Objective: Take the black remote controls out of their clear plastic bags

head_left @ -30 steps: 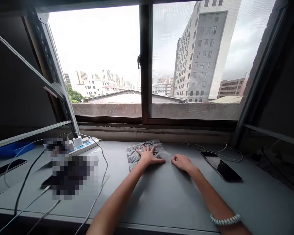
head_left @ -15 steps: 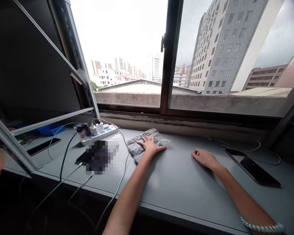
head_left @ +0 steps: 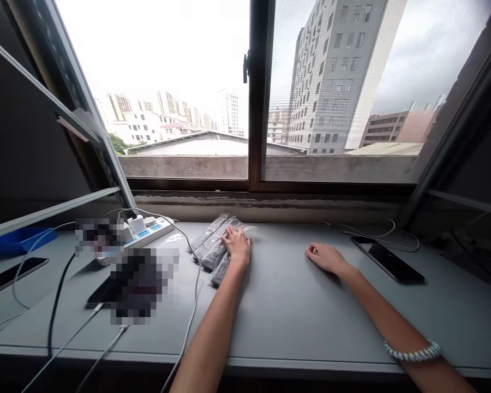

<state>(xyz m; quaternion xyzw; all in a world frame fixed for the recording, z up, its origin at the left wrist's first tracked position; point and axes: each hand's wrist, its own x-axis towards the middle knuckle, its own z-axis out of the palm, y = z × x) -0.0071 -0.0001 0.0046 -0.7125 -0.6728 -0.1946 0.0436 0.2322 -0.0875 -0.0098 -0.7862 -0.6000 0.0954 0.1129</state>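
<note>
Several dark grey items in clear plastic sleeves lie fanned out on the grey table, left of centre; one packet (head_left: 213, 254) lies in the middle of them. My left hand (head_left: 238, 245) is over the rightmost packet (head_left: 221, 271), its fingers bent across the top and the thumb along the right side, closed on it. The hand covers part of that packet. Farther right, my right hand (head_left: 326, 258) rests on the tabletop with curled fingers, a ring (head_left: 315, 251) on one of them. Nothing shows in it, and it stands apart from the packets.
A white power strip (head_left: 157, 231) with plugs and cables stands at the left back. Near it are blurred-out objects and a dark phone (head_left: 100, 295) on a cable. Another phone (head_left: 388, 259) lies right of my right hand. A blue tray (head_left: 20, 240) is far left.
My left hand's spread fingers have drawn in around the rightmost packet, and the packets are now more fanned apart. My right hand stays on the table. The view has turned right.
</note>
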